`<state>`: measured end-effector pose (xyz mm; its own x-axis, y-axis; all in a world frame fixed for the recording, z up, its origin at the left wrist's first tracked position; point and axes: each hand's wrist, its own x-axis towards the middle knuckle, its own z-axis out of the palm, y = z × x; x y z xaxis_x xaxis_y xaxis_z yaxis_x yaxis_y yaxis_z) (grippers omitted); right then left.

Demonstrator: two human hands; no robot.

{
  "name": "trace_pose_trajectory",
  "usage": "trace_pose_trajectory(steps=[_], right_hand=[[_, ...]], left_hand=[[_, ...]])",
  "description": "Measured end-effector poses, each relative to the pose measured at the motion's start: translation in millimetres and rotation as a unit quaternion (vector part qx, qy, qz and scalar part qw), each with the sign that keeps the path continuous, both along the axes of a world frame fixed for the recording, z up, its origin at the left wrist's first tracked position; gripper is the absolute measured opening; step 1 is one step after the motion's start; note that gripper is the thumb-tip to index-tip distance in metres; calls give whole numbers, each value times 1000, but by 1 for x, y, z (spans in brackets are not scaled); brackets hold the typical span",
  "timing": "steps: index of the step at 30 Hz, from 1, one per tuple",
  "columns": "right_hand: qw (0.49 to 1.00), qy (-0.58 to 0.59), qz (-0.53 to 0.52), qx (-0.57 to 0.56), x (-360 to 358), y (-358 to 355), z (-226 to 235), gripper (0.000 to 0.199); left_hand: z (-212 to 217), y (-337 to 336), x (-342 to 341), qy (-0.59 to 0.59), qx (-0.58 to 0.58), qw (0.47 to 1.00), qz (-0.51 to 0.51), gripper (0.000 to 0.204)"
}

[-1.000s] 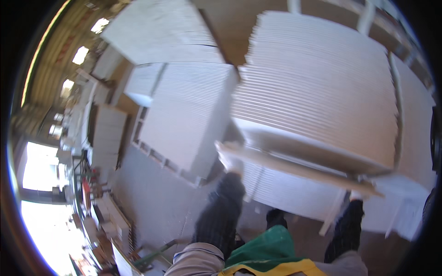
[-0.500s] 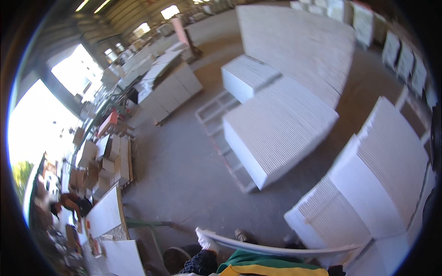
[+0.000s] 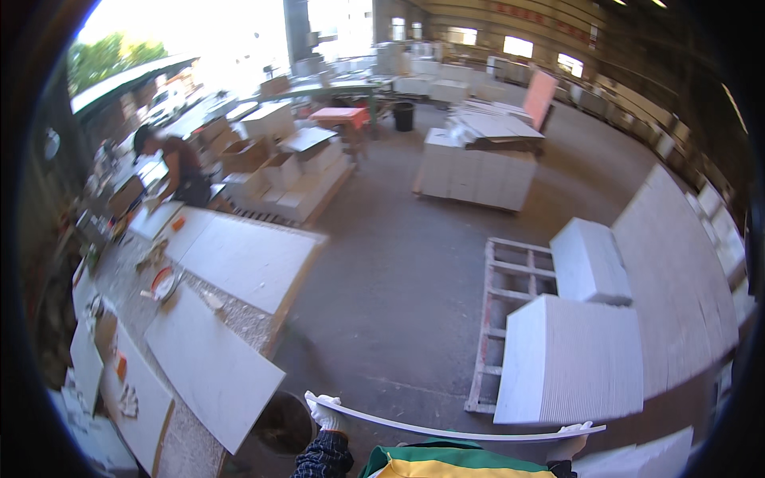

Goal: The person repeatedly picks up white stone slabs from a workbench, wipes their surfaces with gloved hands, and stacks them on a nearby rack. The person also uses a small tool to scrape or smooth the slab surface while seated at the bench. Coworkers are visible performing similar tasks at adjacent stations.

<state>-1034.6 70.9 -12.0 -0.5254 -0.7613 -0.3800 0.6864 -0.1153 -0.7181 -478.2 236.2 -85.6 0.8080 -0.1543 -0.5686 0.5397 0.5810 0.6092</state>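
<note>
A thin white slab (image 3: 458,432) is held before my body, seen almost edge-on. My left hand (image 3: 325,413), in a white glove, is closed around its left end. At the other end my right hand (image 3: 570,438), also gloved in white, grips the slab near its right corner. The fingers under the slab are partly hidden. To the left, a long workbench (image 3: 213,312) carries several white slabs, among them a large near one (image 3: 213,362). A red-rimmed bowl (image 3: 165,283) and a pair of white gloves (image 3: 127,401) lie there too.
At right, stacked slabs (image 3: 574,358) stand by a metal pallet frame (image 3: 484,338) and a tall leaning panel (image 3: 677,295). A dark bucket (image 3: 283,426) sits beside the bench's near end. A co-worker (image 3: 179,167) bends over the bench's far end. Another stack (image 3: 476,175) stands ahead.
My view has swung left, bringing the workbench nearer the middle and shifting the stacks to the right. The slab stays in my hands; my right hand's white glove now shows on it.
</note>
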Motion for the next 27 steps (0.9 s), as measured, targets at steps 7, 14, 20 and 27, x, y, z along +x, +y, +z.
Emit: trace_pose_trajectory(steps=[7,14,20,27], right_hand=[[946,256,194,-34,118,-201,-3,51],[870,169,442,-138,297,-429,-13,38],[788,125,576,-177,480,-540,38,49],[745,128,637,-154,643,-605,48,46]], left_hand=[[-80,5,16,-4,87,987,132,53],[-141,-4,47,-511,80,856,-12,27],[-100,-63,3,-276,898,343,-3,28],[-179,-127,61,-238,-2,905,351,63]])
